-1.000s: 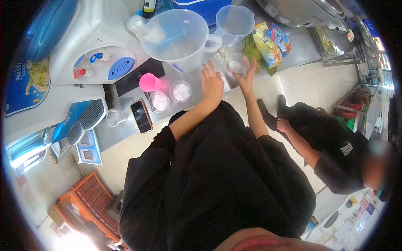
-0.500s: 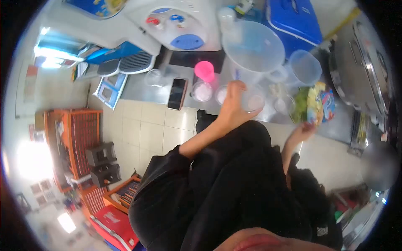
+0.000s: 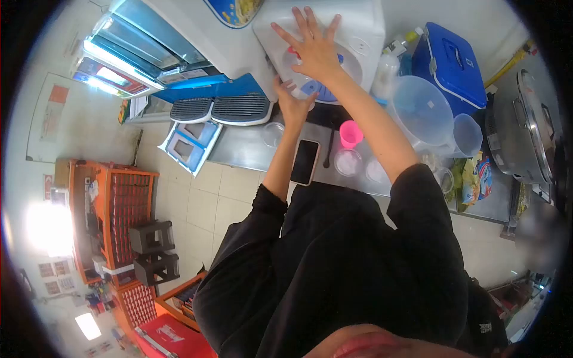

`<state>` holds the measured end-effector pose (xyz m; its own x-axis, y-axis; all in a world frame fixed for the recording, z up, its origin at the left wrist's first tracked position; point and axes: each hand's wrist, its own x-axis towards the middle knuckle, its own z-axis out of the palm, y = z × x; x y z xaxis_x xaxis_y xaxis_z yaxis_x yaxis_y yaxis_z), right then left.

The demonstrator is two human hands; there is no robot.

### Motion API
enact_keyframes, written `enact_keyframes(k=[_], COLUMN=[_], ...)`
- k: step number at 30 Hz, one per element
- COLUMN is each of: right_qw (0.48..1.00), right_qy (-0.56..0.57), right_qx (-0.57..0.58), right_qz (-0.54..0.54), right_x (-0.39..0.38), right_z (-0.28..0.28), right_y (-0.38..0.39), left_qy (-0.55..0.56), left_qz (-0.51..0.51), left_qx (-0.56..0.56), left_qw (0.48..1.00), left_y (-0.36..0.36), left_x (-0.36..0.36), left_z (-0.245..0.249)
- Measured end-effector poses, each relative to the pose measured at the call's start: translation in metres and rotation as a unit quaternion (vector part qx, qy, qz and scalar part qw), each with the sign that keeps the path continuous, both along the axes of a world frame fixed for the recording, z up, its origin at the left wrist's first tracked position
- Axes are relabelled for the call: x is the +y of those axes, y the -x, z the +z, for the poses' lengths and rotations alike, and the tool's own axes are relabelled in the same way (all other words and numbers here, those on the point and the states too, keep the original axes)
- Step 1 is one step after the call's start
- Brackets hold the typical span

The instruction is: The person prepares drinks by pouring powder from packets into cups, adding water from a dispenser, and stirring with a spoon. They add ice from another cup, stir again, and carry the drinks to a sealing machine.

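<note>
A white water dispenser (image 3: pixel 375 30) with a blue drip tray stands at the back of the steel counter. My right hand (image 3: pixel 316 55) reaches to its tap area with fingers spread; a bit of red tap shows beside it. Just below, in front of the drip tray, my left hand (image 3: pixel 292 104) is curved around what looks like a clear cup (image 3: pixel 311 106), mostly hidden by the fingers. Nearer me on the counter are a clear cup with white contents (image 3: pixel 348 162), a similar cup (image 3: pixel 376 170) partly behind my right forearm, and a pink cup (image 3: pixel 351 133).
A phone (image 3: pixel 305 161) and an empty-looking clear cup (image 3: pixel 273 135) lie left of the pink cup. To the right are a large translucent pitcher (image 3: pixel 421 110), a smaller jug (image 3: pixel 467 136), a blue cooler (image 3: pixel 456 68), colourful packets (image 3: pixel 477 179) and a big steel pot (image 3: pixel 518 131).
Both hands have moved left and up to the dispenser, the left from above the cups, the right from beside the packets. The camera view has shifted left.
</note>
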<state>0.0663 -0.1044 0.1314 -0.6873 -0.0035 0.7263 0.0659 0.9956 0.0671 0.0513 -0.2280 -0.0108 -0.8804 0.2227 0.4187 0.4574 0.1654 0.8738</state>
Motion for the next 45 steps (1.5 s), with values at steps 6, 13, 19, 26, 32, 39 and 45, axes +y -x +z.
enact_keyframes(k=[6,13,19,26,32,39,45], right_qw=[0.995,0.994,0.990,0.989,0.992,0.983,0.901], right_qy=[-0.032,-0.062,-0.076,-0.085,-0.063,0.173,0.432], right_qx=[0.010,0.021,0.008,0.008,-0.004,0.060,-0.023], right_qz=[-0.096,-0.088,-0.115,-0.122,-0.107,0.032,-0.039], right_x=[-0.005,0.000,-0.003,-0.003,-0.005,-0.028,-0.084], right_z=[0.001,0.007,0.008,0.009,0.010,0.006,-0.079], right_y=[0.030,0.033,0.031,0.030,0.025,-0.034,-0.117], left_qy=[-0.007,-0.074,-0.115,-0.108,-0.101,-0.072,-0.154], left_qz=[0.008,-0.041,-0.085,-0.103,-0.115,-0.039,-0.152], left_qx=[0.053,0.093,0.070,0.053,0.007,0.034,0.072], left_qw=[0.999,0.992,0.987,0.987,0.988,0.996,0.974], left_y=[0.022,0.037,0.045,0.042,0.035,0.027,-0.038], left_x=[0.016,0.021,0.028,0.029,0.020,0.007,-0.032], left_z=[0.008,0.003,-0.003,-0.003,-0.013,-0.011,-0.007])
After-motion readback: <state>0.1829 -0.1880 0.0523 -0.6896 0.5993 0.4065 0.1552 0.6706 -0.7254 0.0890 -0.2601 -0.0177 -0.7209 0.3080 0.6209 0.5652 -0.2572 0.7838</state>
